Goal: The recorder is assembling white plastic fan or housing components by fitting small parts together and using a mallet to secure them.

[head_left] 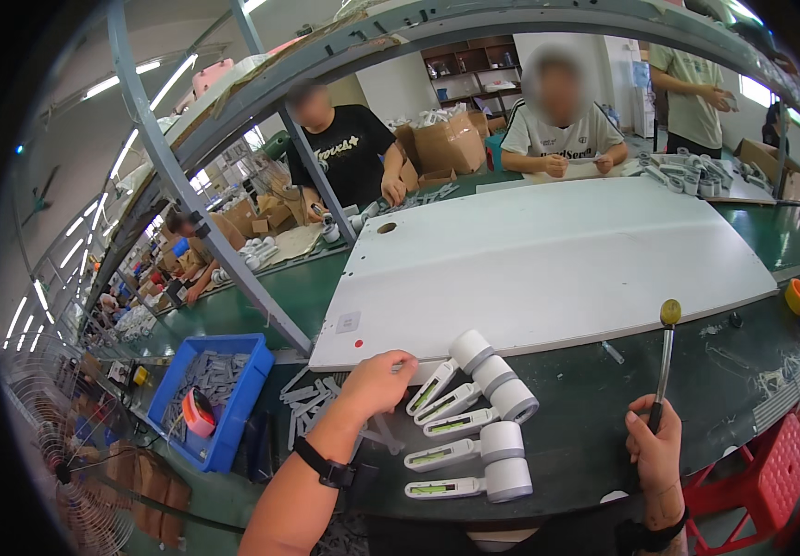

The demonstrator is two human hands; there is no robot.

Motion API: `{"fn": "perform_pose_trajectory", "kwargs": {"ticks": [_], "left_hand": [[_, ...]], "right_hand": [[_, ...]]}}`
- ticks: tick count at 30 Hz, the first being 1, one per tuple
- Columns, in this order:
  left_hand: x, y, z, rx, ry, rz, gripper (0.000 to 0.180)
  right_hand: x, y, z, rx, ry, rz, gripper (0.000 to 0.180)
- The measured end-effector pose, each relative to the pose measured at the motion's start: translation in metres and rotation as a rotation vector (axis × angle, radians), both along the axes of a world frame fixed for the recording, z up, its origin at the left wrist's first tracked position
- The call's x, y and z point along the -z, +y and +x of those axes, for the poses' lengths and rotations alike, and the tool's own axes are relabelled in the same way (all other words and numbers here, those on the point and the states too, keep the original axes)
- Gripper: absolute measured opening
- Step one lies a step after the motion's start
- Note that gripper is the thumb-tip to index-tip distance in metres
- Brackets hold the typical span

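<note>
White handheld units [474, 417] beside left hand [377, 382]

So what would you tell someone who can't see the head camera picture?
A person's right hand holds a small hammer upright over a green workbench, while the left hand reaches beside a row of white handheld devices.

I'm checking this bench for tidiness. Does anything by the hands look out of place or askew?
Mostly orderly: five white handheld units lie side by side. Left of them, under the left hand, loose grey strips lie scattered at mixed angles. The right hand holds a small mallet upright.
</note>
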State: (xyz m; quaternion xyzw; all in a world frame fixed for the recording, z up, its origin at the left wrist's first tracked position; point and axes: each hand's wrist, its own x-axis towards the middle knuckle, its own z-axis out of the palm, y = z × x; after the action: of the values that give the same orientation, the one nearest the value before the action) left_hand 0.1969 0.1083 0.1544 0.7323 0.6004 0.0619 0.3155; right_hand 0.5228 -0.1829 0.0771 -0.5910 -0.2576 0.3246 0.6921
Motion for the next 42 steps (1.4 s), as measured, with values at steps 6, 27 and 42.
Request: {"fn": "perform_pose_trajectory", "kwargs": {"ticks": [6, 27, 42], "left_hand": [[0.015, 0.031, -0.016, -0.127, -0.029, 0.365, 0.05], [-0.034, 0.001, -0.041, -0.246, -0.376, 0.11, 0.044], [0.009, -0.119, 0.163, 0.435, -0.56, -0.667, 0.083]], "right_hand": [[-0.001, 0.0, 0.001, -0.021, 0.045, 0.05, 0.019], [0.002, -0.005, -0.001, -0.083, 0.086, 0.121, 0.022], [-0.012, -0.088, -0.004, 0.038, -0.022, 0.245, 0.017]]}}
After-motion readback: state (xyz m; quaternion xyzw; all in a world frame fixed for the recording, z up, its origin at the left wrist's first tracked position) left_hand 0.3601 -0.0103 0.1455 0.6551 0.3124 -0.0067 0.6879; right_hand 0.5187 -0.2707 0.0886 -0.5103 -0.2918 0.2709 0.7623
